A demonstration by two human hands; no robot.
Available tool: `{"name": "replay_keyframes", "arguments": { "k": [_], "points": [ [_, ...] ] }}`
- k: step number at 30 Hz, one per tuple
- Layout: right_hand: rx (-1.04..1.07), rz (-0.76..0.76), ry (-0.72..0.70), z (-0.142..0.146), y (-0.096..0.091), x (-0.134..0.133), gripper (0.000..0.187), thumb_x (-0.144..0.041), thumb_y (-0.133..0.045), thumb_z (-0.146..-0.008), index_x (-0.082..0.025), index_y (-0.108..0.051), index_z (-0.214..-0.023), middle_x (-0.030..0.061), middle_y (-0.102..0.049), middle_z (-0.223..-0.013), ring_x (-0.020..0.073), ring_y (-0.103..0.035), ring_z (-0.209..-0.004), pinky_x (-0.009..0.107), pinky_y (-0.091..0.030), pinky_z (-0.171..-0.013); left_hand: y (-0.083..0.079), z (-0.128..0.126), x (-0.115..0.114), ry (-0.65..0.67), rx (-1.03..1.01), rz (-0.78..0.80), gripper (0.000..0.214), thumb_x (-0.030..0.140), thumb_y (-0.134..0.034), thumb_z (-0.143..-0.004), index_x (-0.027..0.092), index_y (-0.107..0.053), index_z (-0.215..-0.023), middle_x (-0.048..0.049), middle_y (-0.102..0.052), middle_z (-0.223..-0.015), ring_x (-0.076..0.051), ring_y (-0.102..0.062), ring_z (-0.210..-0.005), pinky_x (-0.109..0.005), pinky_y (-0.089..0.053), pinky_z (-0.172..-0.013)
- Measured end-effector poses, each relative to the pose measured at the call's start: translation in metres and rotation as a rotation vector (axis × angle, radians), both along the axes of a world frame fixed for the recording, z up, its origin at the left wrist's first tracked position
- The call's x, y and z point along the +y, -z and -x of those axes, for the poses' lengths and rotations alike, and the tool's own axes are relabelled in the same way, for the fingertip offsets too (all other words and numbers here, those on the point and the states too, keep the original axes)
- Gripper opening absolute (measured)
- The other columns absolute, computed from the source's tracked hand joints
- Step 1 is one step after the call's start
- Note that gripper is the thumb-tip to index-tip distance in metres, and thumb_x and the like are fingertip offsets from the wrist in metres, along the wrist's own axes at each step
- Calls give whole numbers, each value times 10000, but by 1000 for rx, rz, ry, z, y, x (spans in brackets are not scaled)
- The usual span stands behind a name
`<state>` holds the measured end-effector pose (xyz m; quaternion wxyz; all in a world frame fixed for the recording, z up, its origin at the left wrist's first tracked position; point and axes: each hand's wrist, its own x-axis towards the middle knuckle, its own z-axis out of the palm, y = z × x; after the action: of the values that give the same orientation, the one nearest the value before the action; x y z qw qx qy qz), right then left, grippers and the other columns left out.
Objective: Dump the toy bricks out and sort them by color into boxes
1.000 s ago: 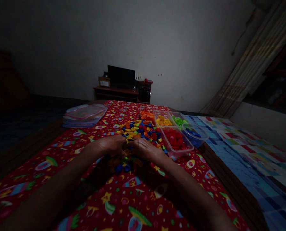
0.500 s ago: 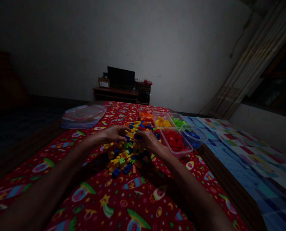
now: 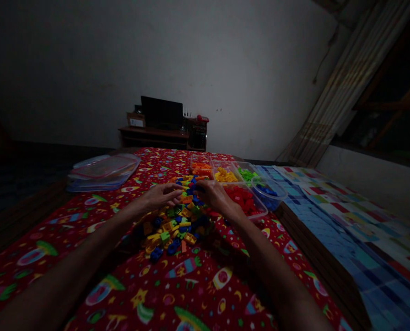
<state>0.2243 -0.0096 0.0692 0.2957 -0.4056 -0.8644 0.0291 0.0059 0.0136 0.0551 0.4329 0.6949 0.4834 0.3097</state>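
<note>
A heap of mixed toy building blocks (image 3: 173, 225) in yellow, blue, green and orange lies on the red printed cloth (image 3: 150, 280). My left hand (image 3: 163, 195) is over the heap's left side, its fingers stretched and apart, with nothing seen in them. Over the right side, my right hand (image 3: 212, 193) has its fingers bent down and drawn together. Whatever they may hold is hidden in the dim light. Just right of that hand stands a clear tub of red blocks (image 3: 241, 200), partly covered by my right wrist.
Behind the red tub are tubs of orange blocks (image 3: 201, 169), yellow blocks (image 3: 224, 175) and green blocks (image 3: 248, 175). A round tub holds blue blocks (image 3: 267, 191). Stacked clear lids (image 3: 103, 172) lie at the left. A monitor (image 3: 162, 112) stands by the far wall.
The view has turned slightly right, so things sit further left. Both hands stay over the heap; the left hand's fingers have shifted, and an orange block shows between the hands.
</note>
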Motion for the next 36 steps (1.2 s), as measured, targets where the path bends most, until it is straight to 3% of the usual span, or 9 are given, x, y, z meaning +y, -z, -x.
{"name": "replay_keyframes", "arguments": {
  "k": [6,10,13,18,22,25,28,32,36],
  "points": [
    [-57,-51,537,-88,-35,19,182,-138,-512,-857,-120,-690,-894,89,-680,-848,161,-570,-757,251,-392,-708,0,9,4,-37,170,-142,680,702,-574,-630,154,-653,-1023,-69,-719,-808,-264,-691,-803,-349,-554,-712],
    [-60,17,839,-147,-31,15,239,-156,-514,-847,-111,-690,-1003,146,-676,-1034,224,-594,-998,292,-421,-861,2,6,1,-16,447,-396,481,544,-489,-793,173,-674,-1036,-98,-730,-970,-270,-672,-914,-362,-518,-828],
    [-65,127,920,-170,-23,9,273,-184,-560,-825,-130,-673,-1068,145,-648,-1124,241,-555,-1120,312,-413,-936,2,-5,-10,122,511,-571,421,450,-436,-883,164,-657,-1099,-118,-696,-1101,-247,-642,-1016,-350,-480,-919],
    [-33,67,870,-154,-29,9,312,-230,-532,-873,-122,-652,-1140,152,-639,-1174,244,-531,-1174,330,-397,-982,3,-41,-51,483,494,-817,377,409,-446,-954,215,-594,-1241,-111,-576,-1333,-236,-493,-1261,-373,-377,-1070],
    [-40,9,677,-115,-38,16,278,-226,-505,-900,-143,-693,-1087,129,-698,-1026,210,-630,-988,301,-445,-884,19,-69,-86,742,574,-909,433,454,-521,-920,316,-534,-1331,-40,-466,-1474,-273,-328,-1399,-443,-257,-1148],
    [-83,-2,534,-89,-35,16,252,-230,-511,-905,-157,-694,-1062,111,-709,-963,188,-642,-870,280,-457,-779,38,-77,-91,664,661,-955,413,441,-486,-941,306,-535,-1329,-39,-513,-1436,-260,-374,-1374,-457,-176,-1171],
    [-168,-38,430,-69,-28,13,217,-233,-525,-903,-169,-678,-1042,101,-705,-944,183,-619,-825,274,-440,-722,46,-74,-79,500,784,-979,356,370,-471,-954,266,-577,-1278,-61,-567,-1378,-265,-401,-1356,-495,-109,-1177],
    [-245,-60,356,-49,-19,6,199,-201,-489,-919,-164,-674,-984,108,-690,-913,180,-580,-770,277,-407,-685,36,-55,-53,414,840,-962,360,355,-522,-924,246,-591,-1260,-61,-563,-1383,-294,-338,-1393,-526,-90,-1176],
    [-305,-29,283,-32,-14,2,223,-163,-441,-931,-150,-664,-929,100,-661,-833,167,-537,-698,272,-377,-641,28,-28,-25,371,764,-890,356,374,-534,-910,241,-613,-1231,-70,-510,-1438,-288,-350,-1386,-522,-184,-1162]
  ]
}}
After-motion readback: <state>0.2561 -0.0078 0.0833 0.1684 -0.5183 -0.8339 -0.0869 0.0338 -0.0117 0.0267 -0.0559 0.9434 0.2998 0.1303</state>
